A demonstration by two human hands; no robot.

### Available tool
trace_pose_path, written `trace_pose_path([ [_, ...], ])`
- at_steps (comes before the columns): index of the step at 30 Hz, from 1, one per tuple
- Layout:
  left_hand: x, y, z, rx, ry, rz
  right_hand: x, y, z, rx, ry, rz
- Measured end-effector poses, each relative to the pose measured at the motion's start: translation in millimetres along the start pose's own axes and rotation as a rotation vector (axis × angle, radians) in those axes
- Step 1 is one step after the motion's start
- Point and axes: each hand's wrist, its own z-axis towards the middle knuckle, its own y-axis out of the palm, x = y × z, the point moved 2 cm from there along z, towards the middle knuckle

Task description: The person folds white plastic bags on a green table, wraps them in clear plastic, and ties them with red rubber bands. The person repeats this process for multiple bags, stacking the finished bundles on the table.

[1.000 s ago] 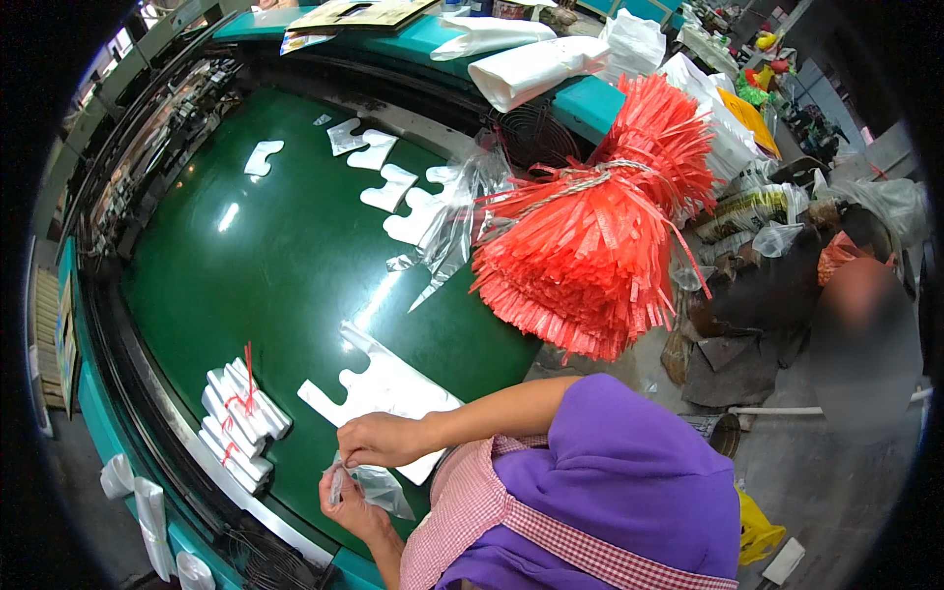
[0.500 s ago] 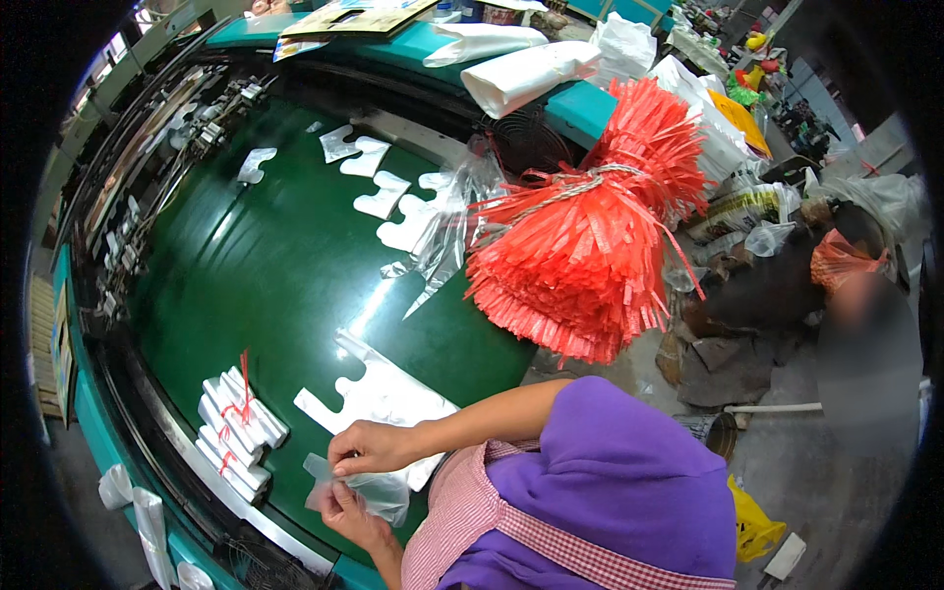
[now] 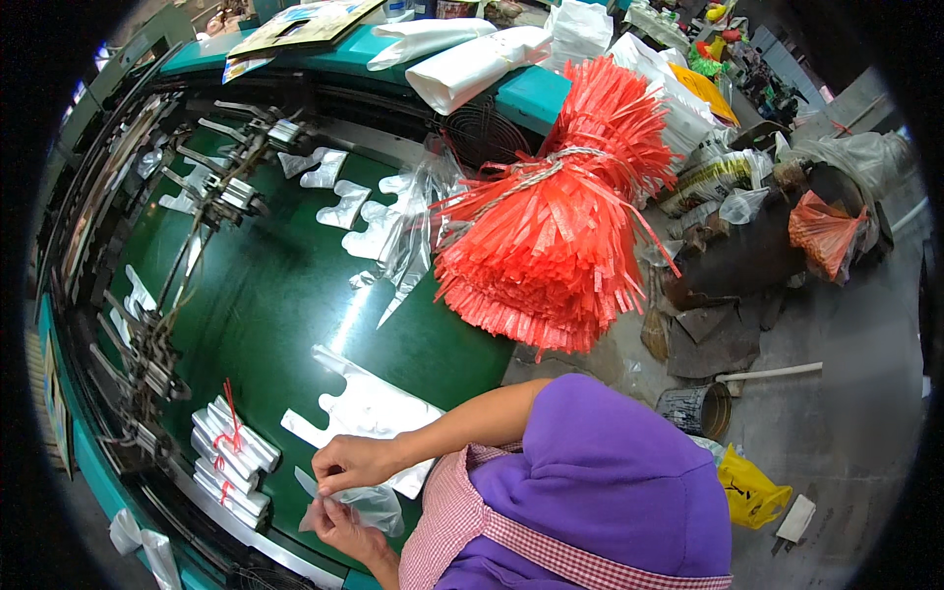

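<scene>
My right hand [image 3: 352, 463] and my left hand [image 3: 346, 529] are close together at the table's near edge. Both have their fingers pinched on a translucent plastic bag [image 3: 377, 508], its thin film bunched between them. Just beyond them a flat white vest-style plastic bag [image 3: 369, 403] lies on the green table surface [image 3: 265, 324], partly covered by my right forearm. To the left of my hands several folded white bundles [image 3: 234, 454] are stacked, tied with red strips.
A big tied bunch of red plastic strips [image 3: 551, 231] rests at the table's right, beside crumpled clear film [image 3: 413, 221]. White cut-off pieces [image 3: 344, 205] lie farther back. Metal machine clamps [image 3: 147, 379] extend over the left side. White rolls [image 3: 477, 69] sit on the teal frame.
The machine clamps have swung inward over the left of the green surface. The view has shifted slightly. Both my hands keep their pinch on the translucent bag.
</scene>
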Motion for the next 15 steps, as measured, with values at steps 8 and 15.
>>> trace_pose_path([
  [8,-8,-5,4,-0.033,-0.008,0.05,1,1,-5,0.036,-0.104,0.05],
  [15,-7,5,1,0.099,0.093,0.001,2,-8,-1,-0.015,0.048,0.027],
])
